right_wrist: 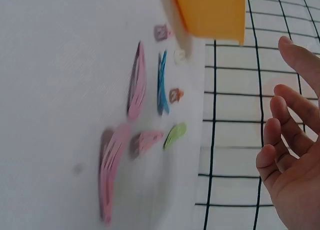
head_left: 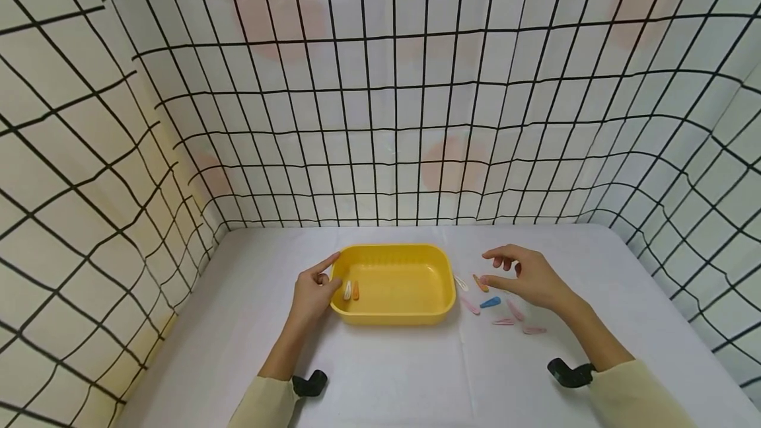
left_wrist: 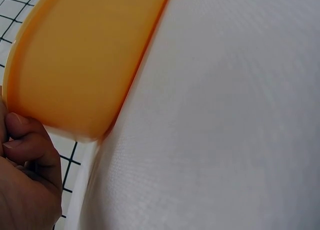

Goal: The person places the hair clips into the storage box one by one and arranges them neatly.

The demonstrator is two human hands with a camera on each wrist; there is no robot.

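- On the white-covered table (head_left: 380,368), near the middle: yellow tray (head_left: 392,319), upright, open side up.
- At the tray's left end: left hand (head_left: 313,292). Grips the wall narrowly, thumb over the rim, other fingers at the outer side; holding the tray.
- Inside the tray, close to the left thumb: white clip (head_left: 347,290) and orange clip (head_left: 355,290), side by side.
- Right of the tray, above the loose clips: right hand (head_left: 529,276). Grip wide, thumb and index finger well apart, clear of the clips.
- Just beside the tray's right wall: second white clip (head_left: 461,284) and pink clip (head_left: 470,307).
- Near the right thumb: second orange clip (head_left: 481,284), with blue clip (head_left: 490,302) slightly closer to the person.
- Farther right and closer to the person: three more pink clips (head_left: 514,310).
- Among the loose clips, per right wrist view: green clip (right_wrist: 174,136).
- At both wrists: black mounts (head_left: 310,384), next to cream sleeves (head_left: 261,405).
- Along the table's back and sides: black wire grid (head_left: 423,87).
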